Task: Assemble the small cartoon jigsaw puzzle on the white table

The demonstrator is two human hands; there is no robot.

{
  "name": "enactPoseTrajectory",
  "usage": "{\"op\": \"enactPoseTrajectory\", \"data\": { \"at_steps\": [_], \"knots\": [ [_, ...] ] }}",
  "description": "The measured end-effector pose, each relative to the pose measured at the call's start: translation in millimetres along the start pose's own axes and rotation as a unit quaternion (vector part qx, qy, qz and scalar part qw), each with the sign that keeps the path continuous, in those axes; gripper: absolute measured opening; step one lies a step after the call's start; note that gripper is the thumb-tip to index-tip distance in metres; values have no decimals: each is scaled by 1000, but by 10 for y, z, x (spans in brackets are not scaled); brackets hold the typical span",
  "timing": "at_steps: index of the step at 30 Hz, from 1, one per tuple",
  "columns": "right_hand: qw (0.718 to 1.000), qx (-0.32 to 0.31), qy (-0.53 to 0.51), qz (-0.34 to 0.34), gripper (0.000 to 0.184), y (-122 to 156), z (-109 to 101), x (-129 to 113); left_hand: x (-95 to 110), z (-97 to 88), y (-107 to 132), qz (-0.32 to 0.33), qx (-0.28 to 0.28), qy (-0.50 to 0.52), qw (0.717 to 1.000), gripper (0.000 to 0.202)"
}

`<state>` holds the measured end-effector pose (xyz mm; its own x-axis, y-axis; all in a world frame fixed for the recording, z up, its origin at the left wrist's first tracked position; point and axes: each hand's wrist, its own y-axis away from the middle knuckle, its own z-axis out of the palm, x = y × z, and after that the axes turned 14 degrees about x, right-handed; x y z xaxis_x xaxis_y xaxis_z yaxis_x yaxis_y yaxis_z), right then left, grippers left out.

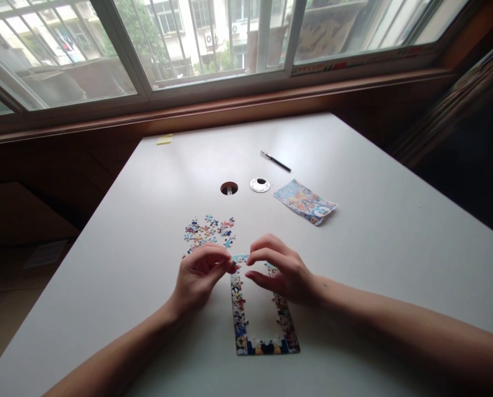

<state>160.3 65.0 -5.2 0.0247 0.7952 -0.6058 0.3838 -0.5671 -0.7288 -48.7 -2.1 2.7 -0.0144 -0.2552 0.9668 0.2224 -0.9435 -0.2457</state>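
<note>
A partly built jigsaw frame lies on the white table, its border joined and its middle bare. My left hand hovers at the frame's top left corner, fingers pinched on a small puzzle piece. My right hand curls over the top edge of the frame, fingertips bent towards the left hand's piece; whether it holds anything is hidden. A heap of several loose puzzle pieces lies just beyond my left hand.
A colourful puzzle bag lies behind the right hand. Farther back are a black pen, a round cable hole, its silver cap and a yellow note. A window runs along the far side.
</note>
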Motion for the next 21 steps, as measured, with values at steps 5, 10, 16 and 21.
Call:
{"op": "enactPoseTrajectory", "data": {
  "at_steps": [5,10,16,21],
  "knots": [
    [1000,-21,-4,-19,15,-2,15,2,-11,0,68,15,-18,-75,997,6],
    [1000,-25,-3,-18,12,-19,7,-13,-10,-10,82,-2,-35,-86,996,7],
    [997,10,66,34,9,-54,-60,82,-32,-48,38,46,70,-121,989,13],
    [994,-15,91,66,5,-52,-80,160,-32,-111,-17,103,68,-237,964,12]
  ]
}}
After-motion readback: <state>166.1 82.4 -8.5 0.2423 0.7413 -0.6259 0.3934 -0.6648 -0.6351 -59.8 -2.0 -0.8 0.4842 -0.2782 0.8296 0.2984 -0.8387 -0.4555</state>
